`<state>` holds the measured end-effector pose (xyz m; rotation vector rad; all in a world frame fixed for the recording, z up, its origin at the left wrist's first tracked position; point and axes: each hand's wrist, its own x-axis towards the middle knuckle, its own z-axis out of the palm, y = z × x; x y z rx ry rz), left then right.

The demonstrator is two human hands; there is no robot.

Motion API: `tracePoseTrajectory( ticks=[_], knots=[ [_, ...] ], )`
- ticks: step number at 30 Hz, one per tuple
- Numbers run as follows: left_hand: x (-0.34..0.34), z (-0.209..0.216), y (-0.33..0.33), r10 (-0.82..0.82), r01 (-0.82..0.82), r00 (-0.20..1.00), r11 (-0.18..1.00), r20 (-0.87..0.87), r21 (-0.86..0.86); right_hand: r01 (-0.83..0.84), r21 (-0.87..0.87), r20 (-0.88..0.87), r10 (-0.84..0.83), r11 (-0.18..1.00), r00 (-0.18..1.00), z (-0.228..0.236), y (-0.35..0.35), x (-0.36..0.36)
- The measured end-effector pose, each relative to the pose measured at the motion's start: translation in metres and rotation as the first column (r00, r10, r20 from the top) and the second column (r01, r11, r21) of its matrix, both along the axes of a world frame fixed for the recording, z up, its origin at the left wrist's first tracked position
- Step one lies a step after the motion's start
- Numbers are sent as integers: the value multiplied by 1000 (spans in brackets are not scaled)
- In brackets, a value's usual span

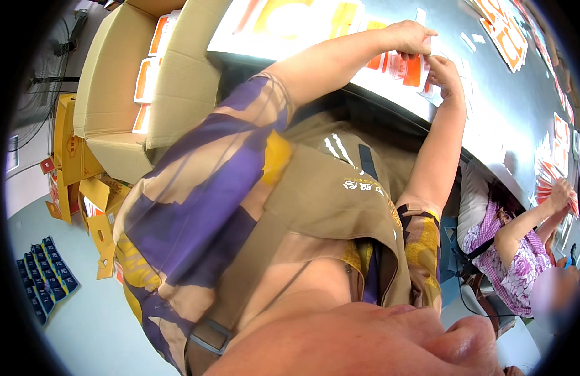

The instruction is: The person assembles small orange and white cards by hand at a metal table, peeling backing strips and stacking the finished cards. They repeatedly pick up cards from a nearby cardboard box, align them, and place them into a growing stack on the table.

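Note:
Both my hands meet at the near edge of a shiny table (490, 135). My left hand (412, 39) is closed, its fingertips pinching the end of a flat orange-and-white packet (396, 67). Just to its right and nearer, my right hand (445, 76) has thumb and fingers bent together at the same end of the packet. Their fingers partly cover that end, so the exact grip is hard to see. More flat orange, yellow and white packets (302, 22) lie along the table to the left, washed out by glare.
An open cardboard box (114, 94) with orange-and-white packets (147, 78) stands left. Yellow cartons (102, 219) and a dark blue patterned sheet (45, 276) are on the floor. Orange-and-white sheets (503, 31) lie farther back. At right, a co-worker's hand (558, 193) holds fanned red-and-white pieces.

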<state>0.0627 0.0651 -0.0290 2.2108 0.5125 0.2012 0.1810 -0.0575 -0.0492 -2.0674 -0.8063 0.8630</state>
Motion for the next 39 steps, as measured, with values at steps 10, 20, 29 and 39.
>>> tracePoseTrajectory(
  ticks=[10,20,29,39],
  knots=[
    [11,-4,-8,-50,87,992,939,-117,333,-154,137,-497,202,979,844,4,-14,15],
    [8,0,1,-173,236,935,955,-310,179,22,1,-377,-20,1000,926,12,-12,3],
    [-2,16,12,201,162,759,863,-620,478,97,20,-164,-93,995,982,10,-11,1],
    [17,-33,7,-168,218,923,970,-346,111,84,64,-181,-71,994,981,-20,-6,37]
  ],
)
